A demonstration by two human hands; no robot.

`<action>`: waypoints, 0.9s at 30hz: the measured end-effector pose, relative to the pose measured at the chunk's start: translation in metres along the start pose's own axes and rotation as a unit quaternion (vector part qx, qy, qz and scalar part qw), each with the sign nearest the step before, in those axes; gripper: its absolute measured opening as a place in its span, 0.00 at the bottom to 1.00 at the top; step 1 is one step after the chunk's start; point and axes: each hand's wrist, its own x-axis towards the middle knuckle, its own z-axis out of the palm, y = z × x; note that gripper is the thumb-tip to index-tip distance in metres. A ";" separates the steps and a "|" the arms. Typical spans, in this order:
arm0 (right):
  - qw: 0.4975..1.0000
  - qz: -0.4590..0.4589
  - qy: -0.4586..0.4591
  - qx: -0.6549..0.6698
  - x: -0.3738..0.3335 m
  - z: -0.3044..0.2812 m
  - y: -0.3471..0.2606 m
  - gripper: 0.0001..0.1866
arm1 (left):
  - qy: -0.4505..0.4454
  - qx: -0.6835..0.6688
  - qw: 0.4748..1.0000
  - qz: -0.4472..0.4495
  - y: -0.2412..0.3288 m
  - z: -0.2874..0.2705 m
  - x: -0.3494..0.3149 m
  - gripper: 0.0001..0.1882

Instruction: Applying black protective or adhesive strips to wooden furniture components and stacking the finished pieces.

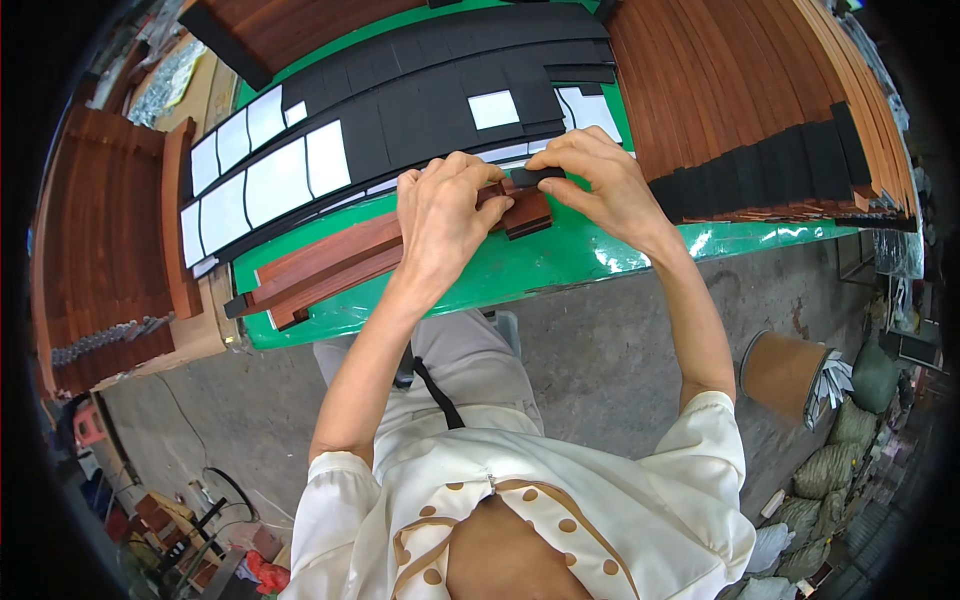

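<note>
A reddish-brown wooden strip point(340, 262) lies slanted across other wooden pieces at the front of the green-topped table point(580, 255). My left hand point(437, 215) is closed round the strip near its right end. Between the thumb and fingers of my right hand point(605, 188) is a small black pad point(538, 177), pinched at that same end. Whether the pad touches the wood is hard to make out. At the strip's far left end sits a black tip point(237, 305). Beneath the strip's right end, a short wooden block point(527, 217) shows.
Rows of black sheets point(420, 110) and white sheets point(270, 175) cover the table beyond my hands. Stacked wooden boards stand at the right point(730, 90) and left point(105, 220). A brown bin point(785, 375) stands on the grey floor at right.
</note>
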 end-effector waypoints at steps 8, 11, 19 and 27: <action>0.999 -0.012 -0.033 0.013 0.003 0.006 0.006 0.10 | 0.036 -0.029 0.999 0.010 -0.003 0.001 -0.002 0.13; 0.999 -0.012 -0.036 0.004 0.003 0.006 0.006 0.10 | 0.037 -0.028 0.999 0.010 -0.003 0.001 -0.002 0.13; 0.999 -0.017 -0.035 0.008 0.005 0.006 0.008 0.11 | 0.039 -0.028 0.999 0.012 -0.002 0.001 -0.001 0.13; 0.999 -0.013 -0.039 0.007 0.005 0.008 0.008 0.11 | 0.051 -0.037 0.998 0.023 -0.004 0.003 -0.002 0.12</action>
